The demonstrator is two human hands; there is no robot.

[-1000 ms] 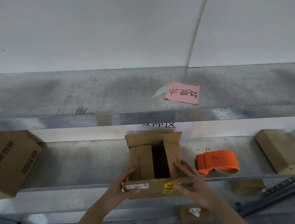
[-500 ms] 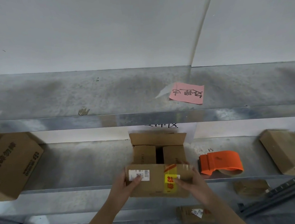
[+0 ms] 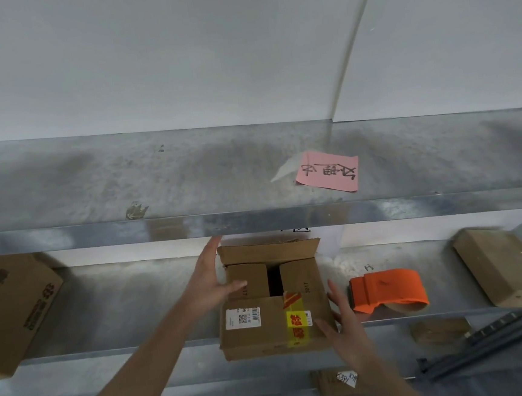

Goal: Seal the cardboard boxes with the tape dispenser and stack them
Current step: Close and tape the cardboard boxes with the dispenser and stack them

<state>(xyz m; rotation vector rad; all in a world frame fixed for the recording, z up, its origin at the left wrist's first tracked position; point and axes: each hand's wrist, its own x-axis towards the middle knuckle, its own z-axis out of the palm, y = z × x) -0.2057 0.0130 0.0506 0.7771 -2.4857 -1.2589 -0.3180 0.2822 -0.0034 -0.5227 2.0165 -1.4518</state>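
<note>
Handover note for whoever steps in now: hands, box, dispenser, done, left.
Box: on the shelf, side flaps in, near flap partly over, far flap up.
Left hand: open, flat on its left side. Right hand: open, at its right side.
Tape dispenser: on the shelf right of the box, untouched.
Done: nothing taped yet. Left: close flaps, tape, stack.
</note>
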